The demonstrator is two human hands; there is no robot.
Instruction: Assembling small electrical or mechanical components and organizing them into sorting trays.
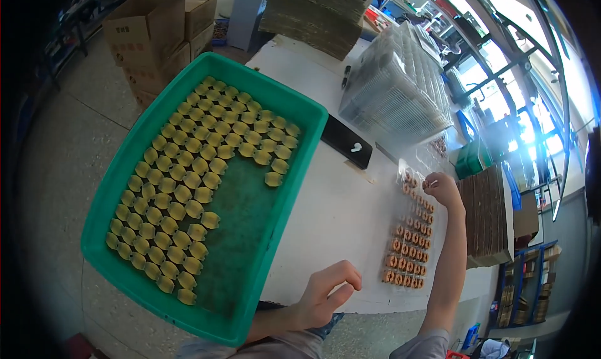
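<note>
Nearest, left hand point(327, 291) hovers with loosely curled, empty fingers over the surface point(338, 215), between green bin point(300, 165) and clear tray point(410, 234). Farther right, right hand point(441, 188) pinches a small part at the tray's far end; the tray runs lengthwise away.

You're looking down at a white worktable point(338, 202) standing on a speckled grey concrete floor point(56, 165). Brown cardboard boxes point(156, 33) sit at its far left, flattened cardboard sheets point(316, 11) are stacked behind, and bright daylight glares through metal-framed windows point(532, 89) on your right.
</note>
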